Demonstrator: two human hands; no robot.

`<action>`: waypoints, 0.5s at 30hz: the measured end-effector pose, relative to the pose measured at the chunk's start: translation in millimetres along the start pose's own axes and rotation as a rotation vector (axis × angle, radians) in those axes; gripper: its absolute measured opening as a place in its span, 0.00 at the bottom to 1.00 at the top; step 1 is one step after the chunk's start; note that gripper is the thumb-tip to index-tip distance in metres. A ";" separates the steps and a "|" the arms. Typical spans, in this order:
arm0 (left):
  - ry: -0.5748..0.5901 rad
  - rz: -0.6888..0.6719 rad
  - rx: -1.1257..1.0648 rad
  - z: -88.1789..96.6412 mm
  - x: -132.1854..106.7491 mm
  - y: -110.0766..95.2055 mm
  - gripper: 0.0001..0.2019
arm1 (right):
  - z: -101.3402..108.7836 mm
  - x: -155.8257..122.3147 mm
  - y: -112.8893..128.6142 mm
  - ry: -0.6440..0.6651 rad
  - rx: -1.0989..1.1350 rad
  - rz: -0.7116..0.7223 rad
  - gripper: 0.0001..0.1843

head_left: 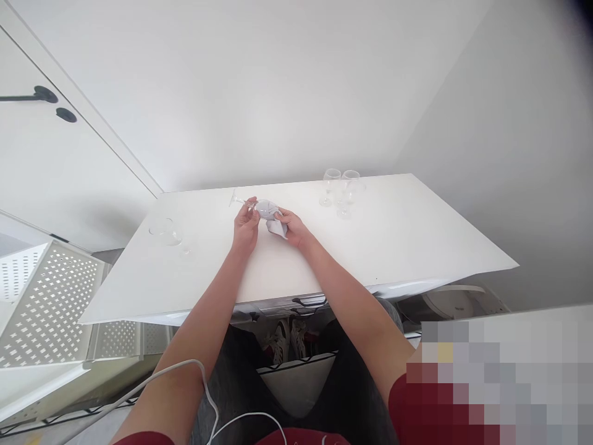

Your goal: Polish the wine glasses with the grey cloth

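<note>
Over the white table, my left hand (246, 227) is closed around the stem and lower bowl of a wine glass (238, 199). The glass lies on its side, its foot pointing left. My right hand (294, 227) grips a light grey cloth (277, 227) at the glass's bowl. Part of the cloth shows through the clear bowl, and a corner hangs below it. The fingertips of my right hand are partly hidden by the cloth.
Several clear stemmed glasses (345, 191) stand upright at the table's back right. More glassware (172, 232) is at the left end of the white table (393, 241). White perforated baskets (55, 303) stand left of it. A white cable (204, 371) crosses my left forearm.
</note>
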State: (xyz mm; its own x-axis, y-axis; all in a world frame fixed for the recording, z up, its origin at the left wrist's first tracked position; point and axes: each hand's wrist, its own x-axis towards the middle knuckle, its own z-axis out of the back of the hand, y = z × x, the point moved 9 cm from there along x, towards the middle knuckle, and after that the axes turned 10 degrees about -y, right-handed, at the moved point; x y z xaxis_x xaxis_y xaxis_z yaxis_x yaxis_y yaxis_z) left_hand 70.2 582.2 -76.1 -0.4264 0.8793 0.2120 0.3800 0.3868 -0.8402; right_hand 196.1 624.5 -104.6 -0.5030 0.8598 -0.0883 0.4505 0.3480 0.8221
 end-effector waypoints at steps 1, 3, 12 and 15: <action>-0.001 -0.001 0.015 0.0 -0.3 1.2 0.27 | 3.0 1.7 -0.1 -0.002 0.006 -0.004 0.22; -0.027 -0.003 0.058 2.2 -0.9 3.9 0.22 | 11.0 5.1 1.0 -0.042 0.019 0.008 0.22; -0.050 0.214 0.033 1.6 -3.9 19.2 0.22 | 26.0 1.8 35.9 -0.200 -0.034 0.318 0.32; -0.075 0.430 0.012 4.3 -6.2 33.6 0.19 | 37.7 -3.4 48.8 -0.277 0.030 0.383 0.29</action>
State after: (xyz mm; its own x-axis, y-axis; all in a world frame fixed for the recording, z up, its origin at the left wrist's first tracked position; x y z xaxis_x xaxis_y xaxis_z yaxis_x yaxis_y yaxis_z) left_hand 82.1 588.5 -107.7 -0.2897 0.9371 -0.1946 0.5268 -0.0136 -0.8499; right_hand 247.6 652.6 -85.4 -0.0830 0.9942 0.0683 0.5887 -0.0064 0.8083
